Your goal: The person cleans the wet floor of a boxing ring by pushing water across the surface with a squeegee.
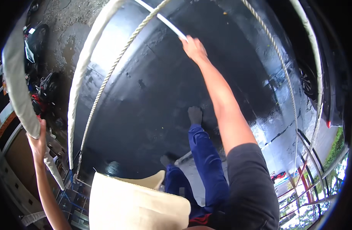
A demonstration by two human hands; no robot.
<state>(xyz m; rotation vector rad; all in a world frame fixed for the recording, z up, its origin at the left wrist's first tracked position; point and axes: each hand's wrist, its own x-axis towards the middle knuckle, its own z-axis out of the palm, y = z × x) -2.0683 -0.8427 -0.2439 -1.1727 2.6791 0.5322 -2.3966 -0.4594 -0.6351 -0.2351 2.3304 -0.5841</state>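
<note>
My right hand (195, 49), its arm stretched forward, is closed on the end of a thin white rod (168, 24), which runs up to the top edge of the view. At the far left, my left hand (39, 141) grips the lower part of a thick bundle of rolled off-white cloth (17, 80). Another long off-white roll (78, 77) hangs between my hands, beside a twisted rope (112, 67). A cream-coloured sheet or cloth (138, 201) lies close to my body at the bottom and hides part of my legs.
A second twisted rope (275, 47) and a pale wrapped strand (317, 57) hang at the right. Motorcycles (45, 86) stand on the left, a dark car (332, 95) on the right. The dark ground (153, 95) looks wet. Metal bars (314, 172) are at the lower right.
</note>
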